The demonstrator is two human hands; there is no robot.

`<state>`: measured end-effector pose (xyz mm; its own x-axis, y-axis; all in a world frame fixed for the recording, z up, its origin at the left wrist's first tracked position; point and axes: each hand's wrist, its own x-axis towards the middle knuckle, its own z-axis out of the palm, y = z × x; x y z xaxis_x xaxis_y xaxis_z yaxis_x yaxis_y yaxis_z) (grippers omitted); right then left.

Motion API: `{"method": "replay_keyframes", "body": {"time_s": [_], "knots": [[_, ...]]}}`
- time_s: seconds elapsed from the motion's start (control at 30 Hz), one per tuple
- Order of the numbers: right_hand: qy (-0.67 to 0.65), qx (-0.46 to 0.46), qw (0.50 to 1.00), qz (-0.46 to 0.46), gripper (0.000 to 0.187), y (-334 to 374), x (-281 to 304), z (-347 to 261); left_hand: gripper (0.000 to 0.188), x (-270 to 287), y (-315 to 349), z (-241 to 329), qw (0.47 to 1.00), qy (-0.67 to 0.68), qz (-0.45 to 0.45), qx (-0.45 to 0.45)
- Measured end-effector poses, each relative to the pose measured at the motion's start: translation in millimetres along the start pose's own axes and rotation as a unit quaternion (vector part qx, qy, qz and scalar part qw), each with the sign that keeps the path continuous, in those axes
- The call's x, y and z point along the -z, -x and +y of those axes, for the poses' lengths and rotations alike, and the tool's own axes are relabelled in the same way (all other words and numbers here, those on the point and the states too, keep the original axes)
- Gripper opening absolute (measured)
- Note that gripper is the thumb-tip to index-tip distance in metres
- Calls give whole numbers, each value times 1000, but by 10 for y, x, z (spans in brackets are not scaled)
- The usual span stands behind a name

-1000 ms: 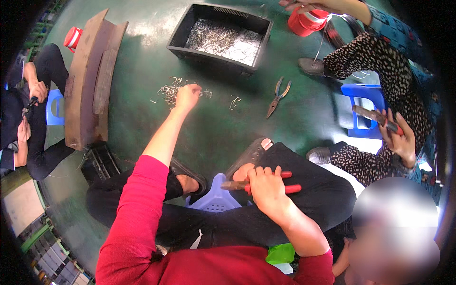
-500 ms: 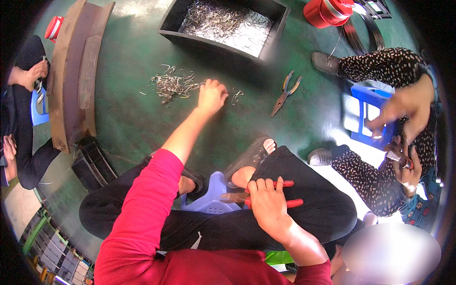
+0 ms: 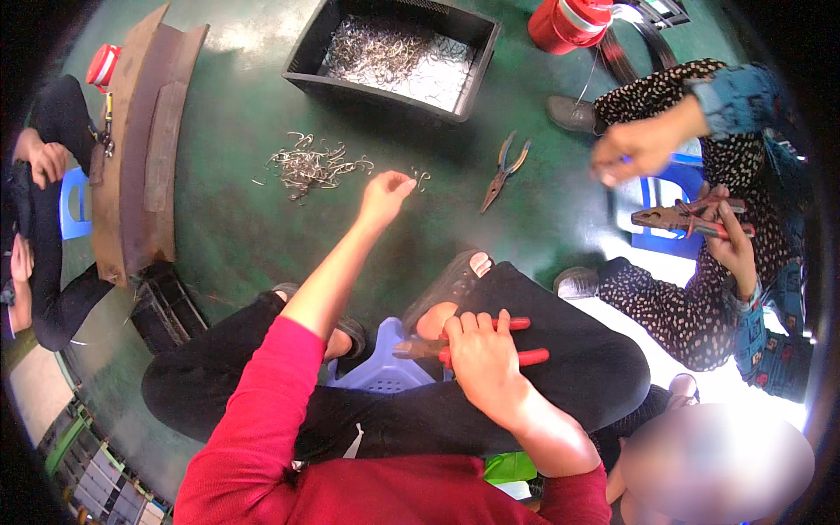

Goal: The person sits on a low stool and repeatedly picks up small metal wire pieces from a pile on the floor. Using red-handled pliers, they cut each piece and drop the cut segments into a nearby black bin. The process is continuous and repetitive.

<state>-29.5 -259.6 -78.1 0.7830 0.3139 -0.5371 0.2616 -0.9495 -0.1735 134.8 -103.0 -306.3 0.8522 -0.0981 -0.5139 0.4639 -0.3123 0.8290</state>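
My left hand [image 3: 383, 201] reaches over the green floor, thumb and fingers pinched together; whatever they hold is too small to make out. Right beside its fingertips lie a few loose bent metal hooks [image 3: 422, 180]. Left of it is a loose pile of similar hooks [image 3: 308, 168]. Above my lap, my right hand [image 3: 481, 354] is wrapped round pliers with red handles [image 3: 532, 357], their jaws pointing left. A second pair, long-nose pliers [image 3: 500, 179], lies on the floor to the right of the pile, handles away from me.
A black crate [image 3: 376, 94] of metal hooks stands at the far side. Beyond it are a red bucket [image 3: 560, 31] and a wire coil [image 3: 628, 57]. A brown beam [image 3: 131, 157] and a person sit left. At right, another person holds red-handled pliers [image 3: 669, 219]. A purple stool [image 3: 385, 363] is below me.
My left hand's fingers have come together in a pinch beside the loose hooks. My right hand keeps its pliers. The right-hand person's free hand swung left, and their pliers came up into clearer view.
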Motion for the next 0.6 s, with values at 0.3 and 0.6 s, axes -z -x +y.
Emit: {"method": "replay_keyframes", "body": {"time_s": [0.3, 0.6], "knots": [[-320, -22, 946, 38, 32, 74, 413, 223, 19, 665, 1071, 1177, 805, 540, -232, -75], [-622, 39, 781, -43, 26, -89, 659, -103, 11, 748, 1903, 1582, 871, 428, -42, -238]]}}
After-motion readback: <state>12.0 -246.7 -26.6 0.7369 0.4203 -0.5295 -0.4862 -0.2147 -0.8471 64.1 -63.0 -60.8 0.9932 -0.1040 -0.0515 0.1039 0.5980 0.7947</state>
